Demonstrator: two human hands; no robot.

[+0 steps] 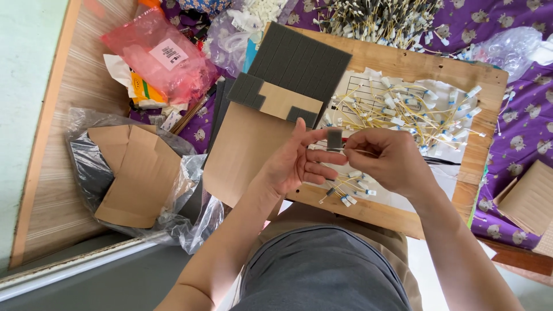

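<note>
grey foam square [334, 139] up between the two hands, pinched at the tip of the left hand [296, 161]. thumb and forefinger are closed on it, the other three fingers [322, 171] curled loosely beneath. right hand [391, 158] sits just beside it, fingers bunched tight around a thin yellow wire [358, 151] whose end meets the foam. both hands hover over the wooden board [403, 66], where a heap of yellow wires with white connectors [403, 112] lies on white paper. behind the left hand, a sheet of grey foam squares [296, 60] rests on brown backing card [245, 152], partly stripped. off to the left, folded cardboard [135, 173] sits in a plastic bag.
</note>
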